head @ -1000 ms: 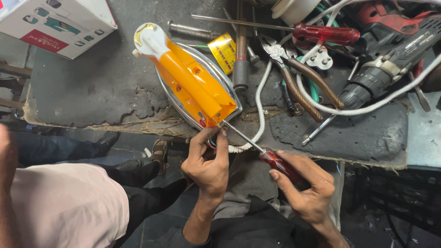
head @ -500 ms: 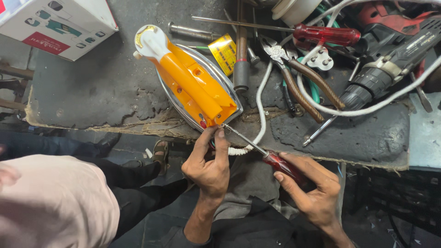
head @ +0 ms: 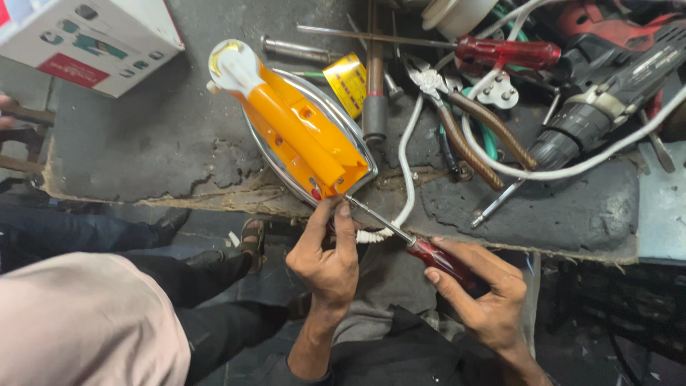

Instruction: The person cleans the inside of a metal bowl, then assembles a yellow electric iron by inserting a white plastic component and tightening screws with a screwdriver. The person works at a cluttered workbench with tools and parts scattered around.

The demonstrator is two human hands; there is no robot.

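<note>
Orange iron lies on the worktop, its back end hanging over the near edge. Left hand reaches up from 6 o'clock, fingers pinched at the iron's rear by the screwdriver tip. Right hand at 4 o'clock is wrapped round the red-handled screwdriver, shaft angled toward 10 o'clock. Pliers sit at 2 o'clock

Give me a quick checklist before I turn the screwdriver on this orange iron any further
1. Screwdriver tip at rear of iron: ok.
2. Tip seated in a screw head: cannot tell, fingers hide it.
3. Left hand steadying iron's rear: ok.
4. Right hand gripping red handle: ok.
5. Iron fully on bench: not ok, rear overhangs the edge.
6. White cord clear of shaft: not ok, passes right beside it.
</note>
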